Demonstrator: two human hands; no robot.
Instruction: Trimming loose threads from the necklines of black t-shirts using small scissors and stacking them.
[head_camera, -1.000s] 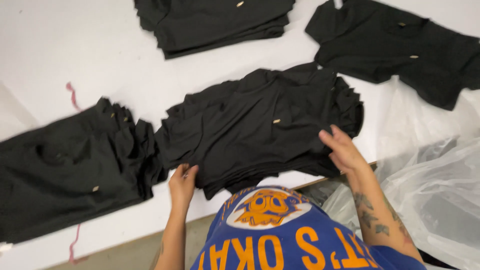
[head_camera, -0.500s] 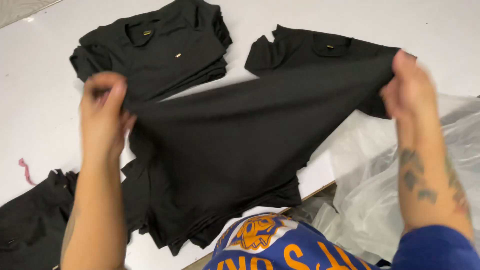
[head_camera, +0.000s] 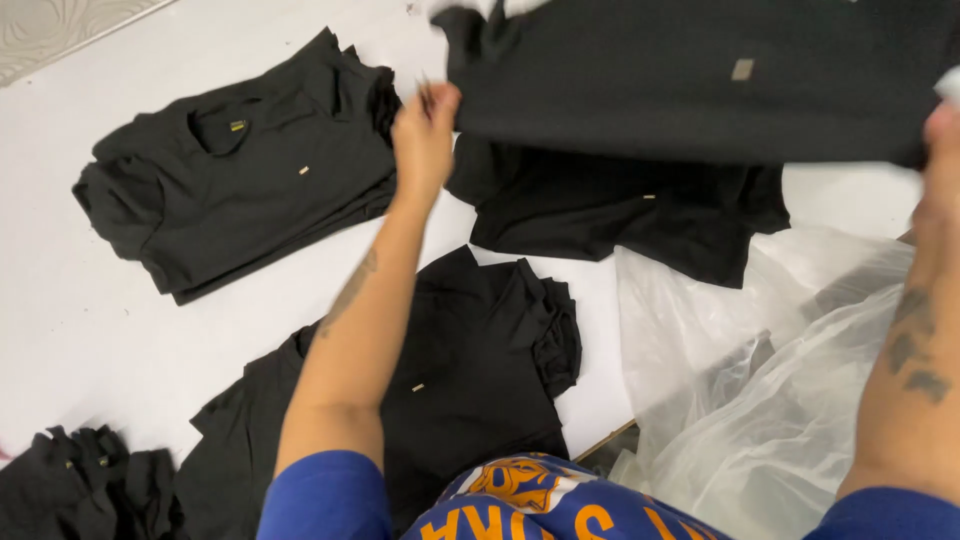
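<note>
both hands (head_camera: 425, 135) grip a black shirt (head_camera: 700, 80) above the white table (head_camera: 70, 300).

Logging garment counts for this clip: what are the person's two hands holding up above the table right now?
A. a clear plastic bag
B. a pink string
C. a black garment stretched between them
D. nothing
C: the left hand and right hand grip opposite ends of a black garment spread above the white table.
</note>
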